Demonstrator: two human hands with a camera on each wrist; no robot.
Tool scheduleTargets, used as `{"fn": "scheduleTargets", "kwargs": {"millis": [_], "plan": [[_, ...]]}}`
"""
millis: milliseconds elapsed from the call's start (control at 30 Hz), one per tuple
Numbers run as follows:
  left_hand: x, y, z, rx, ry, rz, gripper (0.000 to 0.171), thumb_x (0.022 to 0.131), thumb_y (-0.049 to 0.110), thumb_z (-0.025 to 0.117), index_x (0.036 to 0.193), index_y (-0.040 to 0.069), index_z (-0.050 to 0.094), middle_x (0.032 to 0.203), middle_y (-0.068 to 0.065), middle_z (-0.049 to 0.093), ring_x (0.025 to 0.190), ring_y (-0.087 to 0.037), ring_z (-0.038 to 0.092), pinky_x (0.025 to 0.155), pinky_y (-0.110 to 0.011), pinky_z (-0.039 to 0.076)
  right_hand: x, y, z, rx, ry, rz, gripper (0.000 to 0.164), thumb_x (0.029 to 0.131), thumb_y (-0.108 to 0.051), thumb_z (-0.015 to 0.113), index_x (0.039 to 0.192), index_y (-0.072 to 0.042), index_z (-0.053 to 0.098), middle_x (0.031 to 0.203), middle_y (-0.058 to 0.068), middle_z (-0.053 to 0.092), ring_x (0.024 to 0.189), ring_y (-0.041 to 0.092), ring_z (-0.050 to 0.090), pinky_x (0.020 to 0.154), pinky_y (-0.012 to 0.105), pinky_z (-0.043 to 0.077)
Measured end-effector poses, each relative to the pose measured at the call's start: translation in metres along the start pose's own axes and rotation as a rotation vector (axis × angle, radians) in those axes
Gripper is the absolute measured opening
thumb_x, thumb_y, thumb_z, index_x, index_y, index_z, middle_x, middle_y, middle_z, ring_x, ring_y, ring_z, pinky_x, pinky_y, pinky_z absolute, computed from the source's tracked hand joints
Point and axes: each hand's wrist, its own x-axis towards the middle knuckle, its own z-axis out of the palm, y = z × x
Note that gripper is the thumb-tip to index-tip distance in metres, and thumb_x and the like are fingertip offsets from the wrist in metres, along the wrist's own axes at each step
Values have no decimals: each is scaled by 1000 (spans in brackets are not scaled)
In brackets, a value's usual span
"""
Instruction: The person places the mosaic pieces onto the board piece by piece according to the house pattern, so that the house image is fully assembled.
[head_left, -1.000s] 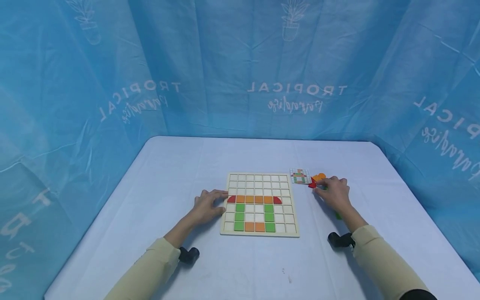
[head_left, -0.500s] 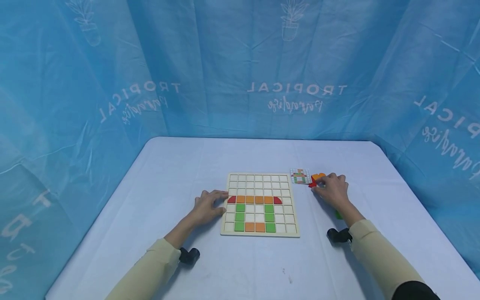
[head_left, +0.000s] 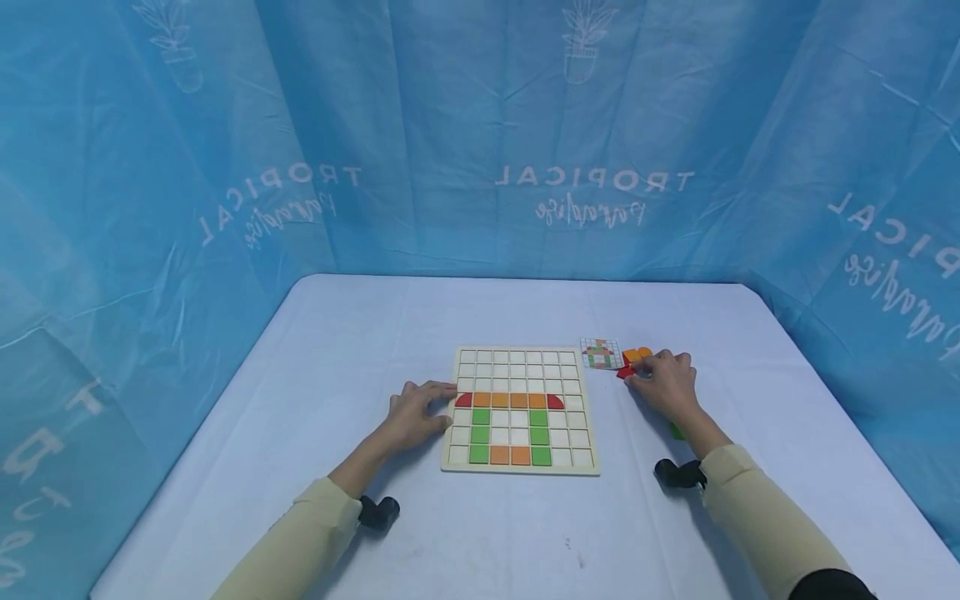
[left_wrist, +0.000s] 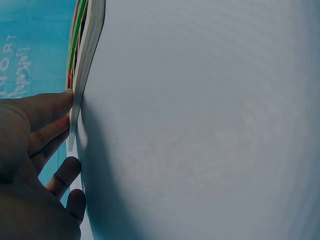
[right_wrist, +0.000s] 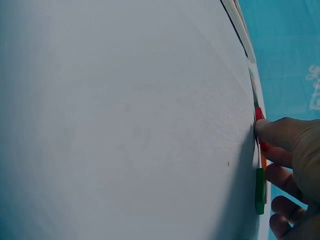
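My left hand (head_left: 412,414) rests at the left edge of a square wooden grid board (head_left: 517,467), its thumb (left_wrist: 55,106) against the rim. On the board, orange tiles (head_left: 499,400) form a row with a red rounded tile (head_left: 463,400) at each end. Green tiles (head_left: 479,433) make two columns below, with orange squares between them at the bottom. My right hand (head_left: 667,383) is at a small pile right of the board. Its thumb and forefinger pinch a red tile (right_wrist: 258,114) there; the fingers partly cover it. A green tile (right_wrist: 260,191) is under the other fingers.
A small pattern card (head_left: 602,353) lies at the board's upper right corner. Orange tiles (head_left: 637,355) lie beside it, and another green tile (head_left: 677,432) shows near the right wrist. A blue printed curtain (head_left: 480,225) surrounds the white-covered table (head_left: 375,317).
My right hand has shifted slightly at the pile, and its forearm has moved a little to the left. More of the red tile shows now. My left hand and the board stay put.
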Motion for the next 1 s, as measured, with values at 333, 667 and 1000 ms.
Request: {"fn": "scheduleTargets", "kwargs": {"millis": [333,667,1000], "plan": [[-2,0,-2,-11,-4,2,46,83,15,74,127,14,63,135,2,55,97,-17,39,80,-40,26,-8,-13,-7,97,47,-75,33,82,-16,75,106,6,69,109,25,57,106,41,39,88,55,29],[-1,-1,0,-12,-1,16,45,83,15,73,127,14,63,135,2,55,95,-17,39,79,-41,27,-16,-72,6,271,0,-174,31,80,-20,78,104,-1,71,108,16,61,110,34,41,86,50,39],[-1,0,-1,7,-6,-7,46,83,17,74,128,14,63,135,1,55,95,-17,39,80,-40,27,-16,-148,39,331,-113,-300,25,80,-23,77,101,-9,74,98,6,60,98,26,43,79,44,39]]}}
